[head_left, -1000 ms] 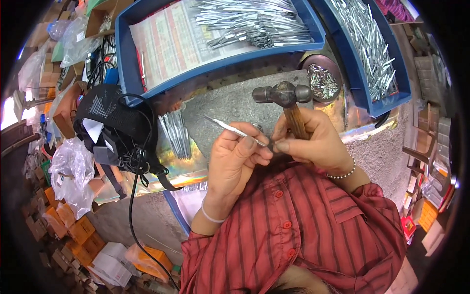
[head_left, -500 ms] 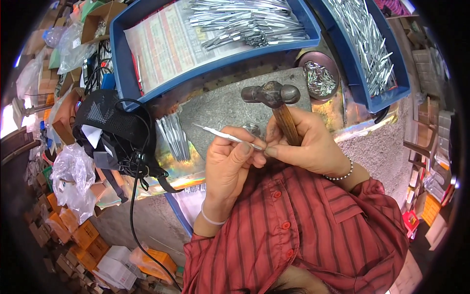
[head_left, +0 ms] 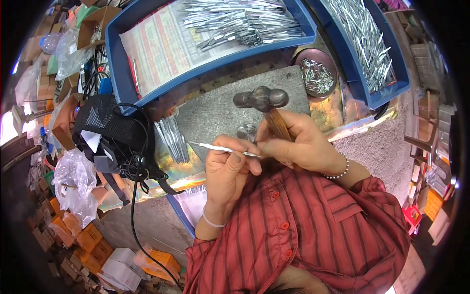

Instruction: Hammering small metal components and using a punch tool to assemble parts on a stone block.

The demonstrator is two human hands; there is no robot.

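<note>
Left hand (head_left: 226, 171) fingers pinch a metal strip (head_left: 223, 149); right hand (head_left: 298, 147) hides the hammer (head_left: 262, 100) handle.

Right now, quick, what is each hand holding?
Left hand: closed, pinching a thin metal strip.
Right hand: closed around the wooden handle of a hammer, fingertips also on the strip.

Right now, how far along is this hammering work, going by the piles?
Done, perhaps: the metal pieces laid in the tray, though I can't tell finished from raw. In hand: the left hand pinches a thin strip while the right hand holds the hammer over the slab. Seemingly left: a small bundle beside the slab and a full bin.
</note>
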